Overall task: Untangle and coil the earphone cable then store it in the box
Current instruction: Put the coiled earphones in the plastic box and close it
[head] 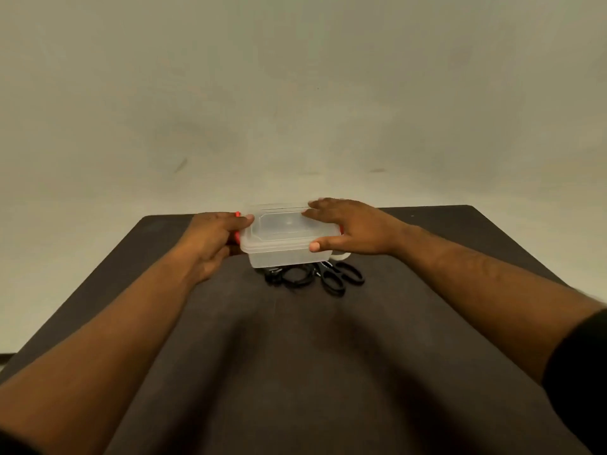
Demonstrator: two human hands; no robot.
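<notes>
A clear plastic box [282,244] with its lid on and red side clips stands at the far middle of the dark table [295,356]. My left hand [213,238] grips the box's left end at the red clip, thumb on the lid corner. My right hand [351,228] lies spread over the lid's right side, thumb against the front rim. The black earphone cable [290,275] sits in a tangled bunch on the table just in front of the box, touched by neither hand.
Black-handled scissors [343,278] lie to the right of the cable, close to the box's front right corner. The table's far edge runs just behind the box, with a plain beige wall beyond it.
</notes>
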